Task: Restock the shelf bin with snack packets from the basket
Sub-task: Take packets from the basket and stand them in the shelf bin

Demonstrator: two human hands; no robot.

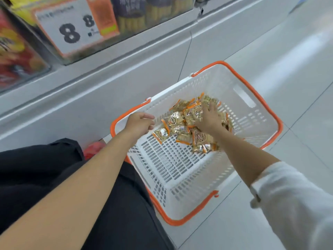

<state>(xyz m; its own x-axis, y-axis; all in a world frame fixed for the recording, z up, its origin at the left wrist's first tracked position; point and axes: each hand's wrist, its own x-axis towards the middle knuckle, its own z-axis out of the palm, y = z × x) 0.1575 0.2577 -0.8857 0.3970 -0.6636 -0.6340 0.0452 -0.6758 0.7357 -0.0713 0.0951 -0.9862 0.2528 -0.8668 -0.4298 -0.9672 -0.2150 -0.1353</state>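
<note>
Nearest to you, your bare left forearm and the white sleeve of your right arm both reach forward to the basket. The basket stands on the floor, close to the foot of the shelf unit, probably so that the way from basket to shelf is short.

Your right hand is inside the basket. Its fingers are spread wide and lie on the snack packets, which are heaped at the far side of the basket floor. It does not grip any packet yet; I think it is about to gather some.

Your left hand hovers above the left rim of the basket. Its fingers are loosely curled and hold nothing, ready to help, I think.

The shelf bins are above the basket, behind the price card. I cannot tell which bin takes these packets.
</note>
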